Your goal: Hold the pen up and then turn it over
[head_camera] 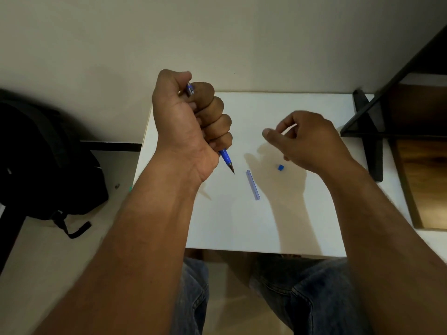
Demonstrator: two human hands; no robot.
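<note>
Left hand (191, 122) first: all four fingers (212, 112) are wrapped tight round the blue pen (226, 158), thumb folded over the top, a full fist grip. The pen's writing tip pokes out below the fist, pointing down and toward the person, hovering above the white table (302, 226) and not touching it. A short stub of the barrel's back end shows above the forefinger.

Over to the right hand (307, 139): thumb and forefinger are drawn toward each other, the other fingers loosely curled behind. Something thin and pale seems to sit in that pinch, but it is too blurred to say; I cannot tell whether it holds anything.

Taking the pen tip as the mark: the clear blue cap (253, 184) lies flat on the table just beside it, on the right-hand side and a little nearer the person. The small blue plug (280, 167) sits further out the same way, under the right hand.

Judging from the loose parts, the pen is in pieces and being worked on. To do this well, I'd say keep the barrel steady in the fist, bring the right fingertips in along its axis, and mind that small plug, which could easily roll off.

Well left of the pen, a black backpack (48, 160) rests on the floor.
</note>
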